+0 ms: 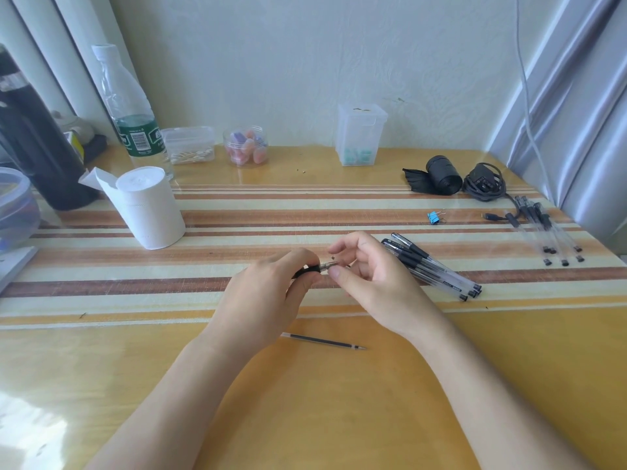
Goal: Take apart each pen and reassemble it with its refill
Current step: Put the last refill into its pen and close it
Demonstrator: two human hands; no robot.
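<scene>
1. Black-gripped clear plastic pen barrel [310, 269] is sitting clenched in the left hand [268, 300], its metal tip cone [328, 265] poking out toward the right hand [369, 283].
2. Right thumb and forefinger are pinching at that cone; the rest of the fingers are fanning loose above it.
3. Both hands are hovering over the striped wooden table [339, 401], mid-table.
4. Thin dark ink refill [322, 341] is lying free on the table, just nearer than the grip.
5. Bundle of capped black-and-clear pens [431, 266] is lying just right of the grip.
6. Second cluster of clear pens [549, 228] is resting well apart, far right.
7. White paper roll [149, 206] is standing beyond-left of the grip.
</scene>
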